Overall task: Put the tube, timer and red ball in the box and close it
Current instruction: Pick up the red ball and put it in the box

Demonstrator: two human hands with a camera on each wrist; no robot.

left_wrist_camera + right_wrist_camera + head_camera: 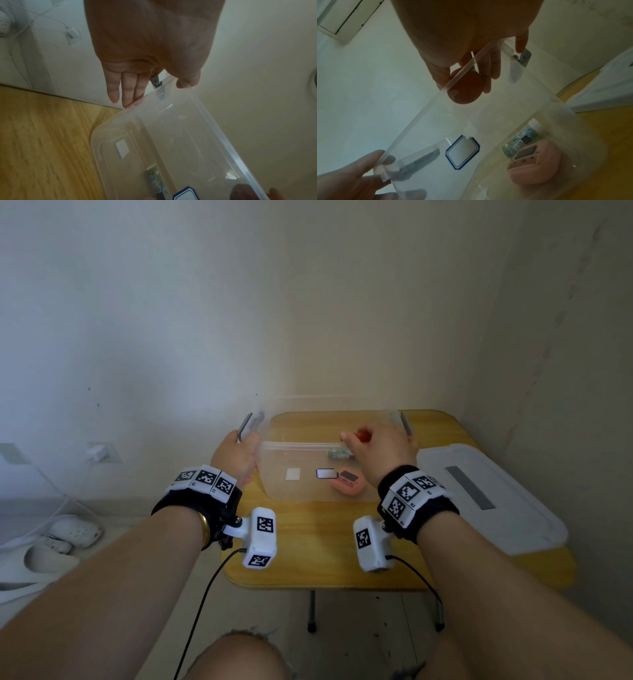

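— Clear plastic, that box (310, 470); how full was it?

— I saw the tube (521, 139) and the pink timer (534, 161) already lying on the box floor, touching each other at the box's right end. My right hand (382, 448) had its fingers curled round the red ball (464, 86), held above the open box, just inside its rim.

— And your left?

— My left hand (238, 455) steadied the box's left end, thumb over the rim, fingers fairly straight against the wall (no real clench, as far as I could tell).

— What remained?

— By my reckoning, releasing the ball, then fitting the lid (489, 498), which lay on the table (308, 556) to the box's right.
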